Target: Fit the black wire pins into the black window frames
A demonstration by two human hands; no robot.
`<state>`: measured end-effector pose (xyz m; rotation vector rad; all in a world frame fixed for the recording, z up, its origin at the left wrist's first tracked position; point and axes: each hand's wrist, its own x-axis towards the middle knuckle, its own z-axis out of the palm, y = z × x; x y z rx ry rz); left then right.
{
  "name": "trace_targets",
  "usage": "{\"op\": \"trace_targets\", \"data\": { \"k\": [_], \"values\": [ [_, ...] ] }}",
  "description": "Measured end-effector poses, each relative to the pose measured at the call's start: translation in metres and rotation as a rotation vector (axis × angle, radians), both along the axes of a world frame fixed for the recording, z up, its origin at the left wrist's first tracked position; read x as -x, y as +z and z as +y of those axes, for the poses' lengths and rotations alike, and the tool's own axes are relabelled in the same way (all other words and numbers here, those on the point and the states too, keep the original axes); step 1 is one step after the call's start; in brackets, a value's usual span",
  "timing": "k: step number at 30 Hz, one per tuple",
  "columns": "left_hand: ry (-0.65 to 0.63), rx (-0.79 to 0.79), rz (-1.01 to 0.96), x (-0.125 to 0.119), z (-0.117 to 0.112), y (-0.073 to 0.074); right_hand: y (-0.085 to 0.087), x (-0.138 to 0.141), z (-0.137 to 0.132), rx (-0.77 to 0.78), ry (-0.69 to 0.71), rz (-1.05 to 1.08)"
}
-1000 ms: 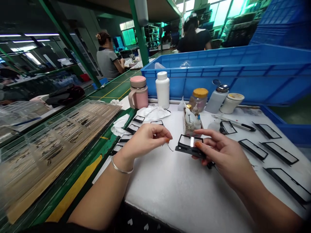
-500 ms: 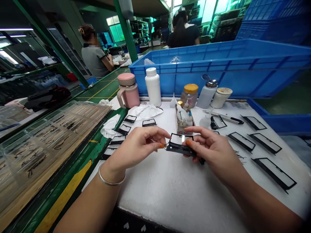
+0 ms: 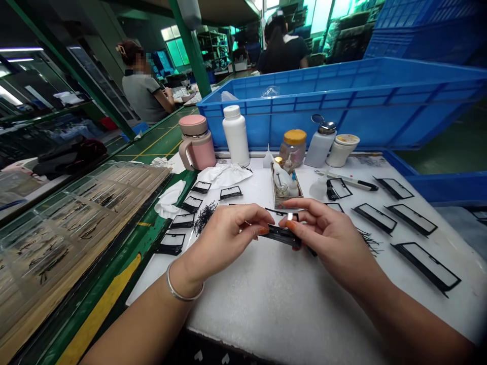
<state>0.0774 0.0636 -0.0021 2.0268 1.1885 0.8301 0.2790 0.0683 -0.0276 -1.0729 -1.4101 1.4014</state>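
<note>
A small black plastic frame with a window (image 3: 280, 236) is held above the white work surface in front of me. My right hand (image 3: 335, 235) grips its right side, thumb on top and fingers beneath. At the frame's left end, the thumb and forefinger of my left hand (image 3: 230, 228) are pinched together. The thin black wire seen between these fingertips earlier is now hidden by them. Just beyond my left hand lies a heap of thin black wires (image 3: 204, 218). Another small bunch of wires (image 3: 368, 241) is partly covered by my right hand.
Similar frames lie at left (image 3: 171, 243) and right (image 3: 426, 266). Behind my hands stand a small box of bottles (image 3: 287, 187), a pink mug (image 3: 198, 144), a white bottle (image 3: 235, 137), a pump bottle (image 3: 321, 144) and a blue crate (image 3: 342, 106). A divided clear tray (image 3: 81, 208) sits left.
My left fingertips have come closer against the frame's left end, and the wire has gone out of sight. The frame is tilted flatter. The view has shifted slightly, uncovering the left wire heap.
</note>
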Motion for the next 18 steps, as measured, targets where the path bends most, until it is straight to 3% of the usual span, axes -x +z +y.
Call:
{"op": "trace_targets", "data": {
  "k": [18],
  "values": [
    [0.049, -0.096, -0.018, -0.0042, -0.0052, -0.0068, 0.0004, -0.0011, 0.0006, 0.157, 0.062, 0.133]
  ]
}}
